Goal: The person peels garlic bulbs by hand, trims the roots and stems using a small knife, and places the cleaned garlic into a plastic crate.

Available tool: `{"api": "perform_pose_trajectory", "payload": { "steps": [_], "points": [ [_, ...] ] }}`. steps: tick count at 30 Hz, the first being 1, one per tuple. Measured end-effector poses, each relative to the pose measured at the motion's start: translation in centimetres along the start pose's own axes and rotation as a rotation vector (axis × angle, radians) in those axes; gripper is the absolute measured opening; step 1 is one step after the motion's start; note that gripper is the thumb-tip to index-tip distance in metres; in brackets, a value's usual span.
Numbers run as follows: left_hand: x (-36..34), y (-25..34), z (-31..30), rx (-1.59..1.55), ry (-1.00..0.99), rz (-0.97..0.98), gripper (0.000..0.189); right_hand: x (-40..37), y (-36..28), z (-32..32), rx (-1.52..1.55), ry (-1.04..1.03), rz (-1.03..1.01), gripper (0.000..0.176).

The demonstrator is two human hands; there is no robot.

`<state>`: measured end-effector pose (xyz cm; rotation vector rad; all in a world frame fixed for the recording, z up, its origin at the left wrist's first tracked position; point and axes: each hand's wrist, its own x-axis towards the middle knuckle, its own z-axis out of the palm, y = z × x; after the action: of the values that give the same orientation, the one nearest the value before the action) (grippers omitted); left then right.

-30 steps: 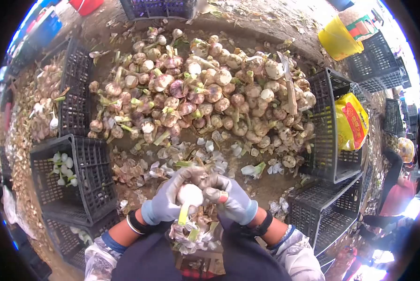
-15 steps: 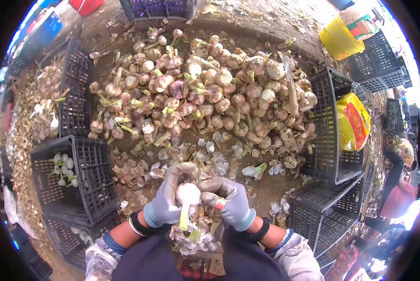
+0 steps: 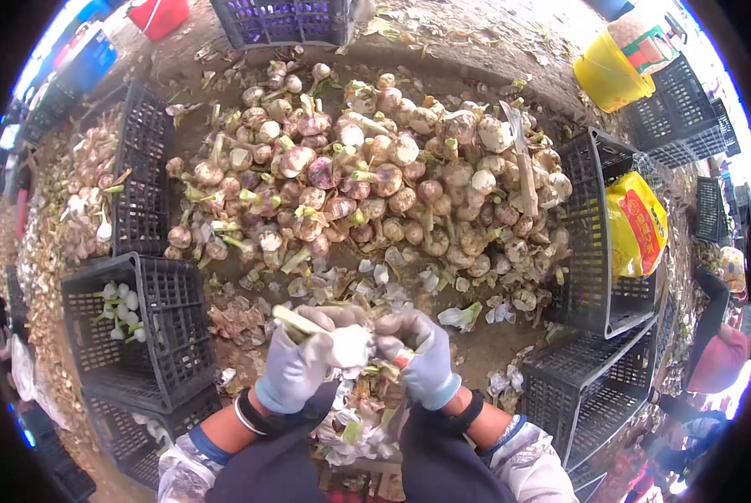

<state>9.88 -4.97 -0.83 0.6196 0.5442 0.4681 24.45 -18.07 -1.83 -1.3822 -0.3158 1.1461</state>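
Observation:
My left hand (image 3: 296, 360), in a grey-white glove, is closed around a pale, peeled-looking garlic bulb (image 3: 348, 346). Its cut green stem points up and to the left past my fingers. Close beside the bulb, my gloved right hand (image 3: 422, 356) is curled shut on a small object with a red part (image 3: 404, 360); the rest of it is hidden by my fingers. Beneath both hands, loose garlic skins (image 3: 354, 432) lie between my knees. A large heap of unpeeled garlic (image 3: 375, 180) spreads on the ground ahead, with a long-bladed tool (image 3: 522, 163) resting on its right side.
At left, a black crate (image 3: 141, 335) holds several peeled bulbs with stems. On the right, another black crate (image 3: 598, 235) contains a yellow bag (image 3: 635, 225). A yellow bucket (image 3: 610, 74) stands farther back. Another person (image 3: 711, 352) is at the far right edge.
The garlic bulb has turned in my left hand: its stem pointed down toward me and now points up-left. My right hand has shifted slightly right, and the view has tilted a little.

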Motion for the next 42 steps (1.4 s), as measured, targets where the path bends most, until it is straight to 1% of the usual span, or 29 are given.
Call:
{"api": "perform_pose_trajectory", "payload": {
  "steps": [1, 2, 3, 4, 6, 7, 8, 10, 13, 14, 15, 17, 20, 21, 22, 23, 24, 26, 28, 29, 32, 33, 34, 36, 39, 41, 42],
  "points": [
    [0.6, 0.3, -0.7, -0.25, -0.11, 0.027, 0.024, 0.8, 2.2, -1.5, -0.064, 0.004, 0.015, 0.016],
    [0.6, 0.8, -0.8, -0.288, -0.135, 0.017, 0.027, 1.5, 3.8, -3.0, -0.129, 0.009, 0.032, 0.017],
    [0.5, 0.7, -1.3, -0.29, -0.097, 0.032, 0.026, 2.0, 3.4, -4.3, -0.476, -0.163, 0.067, 0.024],
    [0.4, 0.6, -1.6, -0.294, -0.057, 0.046, 0.026, 2.2, 3.6, -4.4, -0.558, -0.192, -0.059, 0.025],
    [0.3, 0.5, -1.6, -0.224, 0.007, 0.01, 0.023, 2.2, 3.4, -4.2, -0.718, -0.24, -0.304, 0.028],
    [0.3, 0.5, -1.5, -0.19, 0.038, -0.009, 0.022, 1.9, 0.4, -2.3, -0.675, -0.169, -0.274, 0.028],
    [0.3, 0.1, -1.5, -0.183, 0.045, -0.001, 0.021, 1.3, -1.2, -1.1, -0.595, -0.124, -0.241, 0.028],
    [0.5, -0.6, -1.6, -0.166, 0.057, 0.014, 0.019, 0.6, -3.0, 0.8, -0.433, -0.036, -0.177, 0.026],
    [0.3, -0.6, -0.5, -0.116, 0.149, 0.018, 0.017, 0.5, -3.1, 3.0, -0.57, 0.062, -0.399, 0.028],
    [0.3, -0.6, -0.3, -0.097, 0.177, 0.016, 0.016, 0.7, -2.7, 2.8, -0.573, 0.027, -0.442, 0.027],
    [0.3, -0.5, -0.2, -0.204, 0.163, 0.003, 0.016, 1.0, -2.0, 2.6, -0.574, -0.008, -0.482, 0.027],
    [0.4, -0.7, -0.5, -0.234, 0.121, 0.013, 0.013, 1.3, -1.5, 2.4, -0.596, -0.048, -0.528, 0.024],
    [0.4, -0.2, -0.1, -0.251, 0.035, 0.035, 0.015, 2.1, -0.1, 1.3, -0.411, 0.061, -0.29, 0.021],
    [0.4, 0.2, 0.1, -0.253, 0.004, 0.047, 0.017, 2.6, 0.4, 0.7, -0.447, 0.076, -0.236, 0.021],
    [0.3, 0.5, 0.2, -0.253, -0.026, 0.061, 0.019, 2.4, 0.7, 0.2, -0.464, 0.031, -0.206, 0.021],
    [0.3, 0.1, -0.4, -0.315, -0.009, 0.066, 0.023, 2.2, 0.9, -0.2, -0.479, -0.012, -0.174, 0.022],
    [0.3, 0.2, -0.5, -0.286, -0.005, 0.052, 0.023, 2.1, 0.4, -0.1, -0.495, -0.054, -0.142, 0.023],
    [0.1, 0.2, -0.7, -0.229, 0.005, 0.02, 0.023, 1.5, -0.7, 1.1, -0.417, -0.028, -0.306, 0.024],
    [-0.2, 0.1, -1.0, -0.325, 0.038, -0.07, 0.023, 1.2, -3.1, 2.8, -0.394, -0.006, -0.483, 0.025],
    [-0.2, 0.0, -1.1, -0.371, 0.053, -0.115, 0.024, 1.6, -2.2, 2.2, -0.504, -0.091, -0.583, 0.025],
    [0.3, 0.0, -1.0, -0.244, 0.037, 0.026, 0.022, 2.4, -1.2, 1.3, -0.565, -0.036, -0.583, 0.023],
    [0.1, 1.1, 0.4, -0.345, 0.163, -0.027, 0.024, 2.5, -0.6, 0.9, -0.554, 0.041, -0.544, 0.018],
    [0.4, 1.5, 0.2, -0.393, 0.144, -0.044, 0.024, 2.2, -0.2, 0.2, -0.585, 0.06, -0.383, 0.016],
    [0.6, 2.3, -0.4, -0.49, 0.113, -0.078, 0.024, 2.5, 1.1, -1.3, -0.732, -0.126, -0.352, 0.018],
    [1.0, 1.1, -1.2, -0.51, 0.078, -0.036, 0.024, 1.6, 1.4, -1.2, -0.787, -0.359, -0.216, 0.022],
    [0.6, 0.2, -1.3, -0.325, 0.144, 0.012, 0.029, 1.1, -0.6, 0.9, -0.368, -0.23, -0.08, 0.025],
    [0.3, 0.0, -1.4, -0.1, 0.168, -0.03, 0.028, 1.0, -1.6, 2.1, -0.158, -0.163, -0.017, 0.026]
  ]
}}
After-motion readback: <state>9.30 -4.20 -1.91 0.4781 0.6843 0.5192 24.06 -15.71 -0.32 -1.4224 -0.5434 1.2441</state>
